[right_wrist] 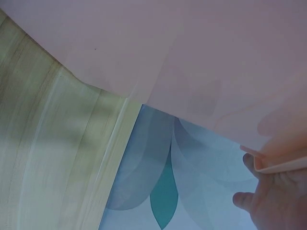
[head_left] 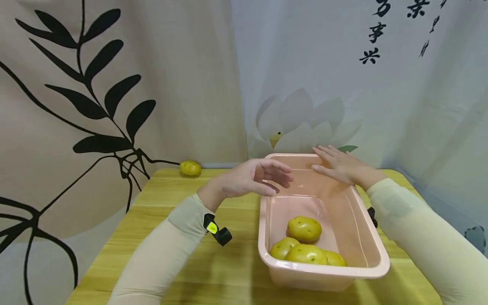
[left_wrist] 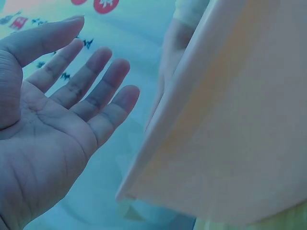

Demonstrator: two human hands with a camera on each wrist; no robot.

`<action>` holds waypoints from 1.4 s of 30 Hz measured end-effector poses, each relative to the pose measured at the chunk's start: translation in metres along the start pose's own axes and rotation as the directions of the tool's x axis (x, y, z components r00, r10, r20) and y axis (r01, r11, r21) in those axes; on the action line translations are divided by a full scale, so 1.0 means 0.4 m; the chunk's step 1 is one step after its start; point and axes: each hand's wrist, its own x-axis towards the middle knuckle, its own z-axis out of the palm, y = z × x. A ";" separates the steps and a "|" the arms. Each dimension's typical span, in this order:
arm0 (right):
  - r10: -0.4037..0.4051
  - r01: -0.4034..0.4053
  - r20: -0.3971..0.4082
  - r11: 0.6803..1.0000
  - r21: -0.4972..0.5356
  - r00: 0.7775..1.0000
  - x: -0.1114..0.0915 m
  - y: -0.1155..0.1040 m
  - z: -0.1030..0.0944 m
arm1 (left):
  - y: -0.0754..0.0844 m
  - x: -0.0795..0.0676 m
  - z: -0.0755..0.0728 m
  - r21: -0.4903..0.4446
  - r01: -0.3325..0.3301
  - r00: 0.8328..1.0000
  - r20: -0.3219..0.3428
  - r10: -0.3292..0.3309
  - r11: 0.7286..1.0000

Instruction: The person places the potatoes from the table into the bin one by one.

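A pink plastic basin (head_left: 305,271) stands on the table, and several yellow potatoes (head_left: 304,228) lie at its near end. My right hand (head_left: 341,167) rests on the rim at the far right corner, fingers extended; in the right wrist view, fingertips of that right hand (right_wrist: 278,203) show past the rim. Beside the far left part of the rim is my left hand (head_left: 253,178), its fingers loosely bent and holding nothing. The left wrist view shows the left hand's (left_wrist: 57,115) bare palm, apart from the basin wall (left_wrist: 230,120).
One more potato (head_left: 189,168) sits at the back left corner of the wooden table (head_left: 225,271). Printed curtains (head_left: 190,84) hang close behind the table's back edge. A black camera (head_left: 219,232) is strapped to the left wrist.
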 end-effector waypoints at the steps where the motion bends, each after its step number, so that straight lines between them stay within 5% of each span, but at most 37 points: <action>1: -0.002 0.002 -0.001 1.000 0.000 1.000 0.000 0.001 -0.002 | 0.003 -0.006 -0.007 0.005 0.006 1.000 -0.015 -0.006 1.000; 14: -0.013 0.013 0.006 1.000 0.002 1.000 -0.004 -0.004 -0.011 | 0.019 -0.092 -0.081 0.074 0.085 0.986 -0.152 -0.073 0.994; 22: -0.013 0.013 0.010 1.000 0.003 1.000 -0.004 -0.003 -0.011 | 0.013 -0.155 -0.137 0.129 0.171 0.954 -0.269 -0.131 0.977; 36: 0.000 0.000 0.012 1.000 -0.002 1.000 -0.001 -0.003 -0.009 | -0.031 -0.278 -0.235 0.207 0.371 0.826 -0.519 -0.220 0.905; 42: -0.002 0.002 0.017 1.000 0.003 1.000 -0.002 -0.004 -0.009 | -0.067 -0.329 -0.276 0.230 0.470 0.740 -0.629 -0.238 0.853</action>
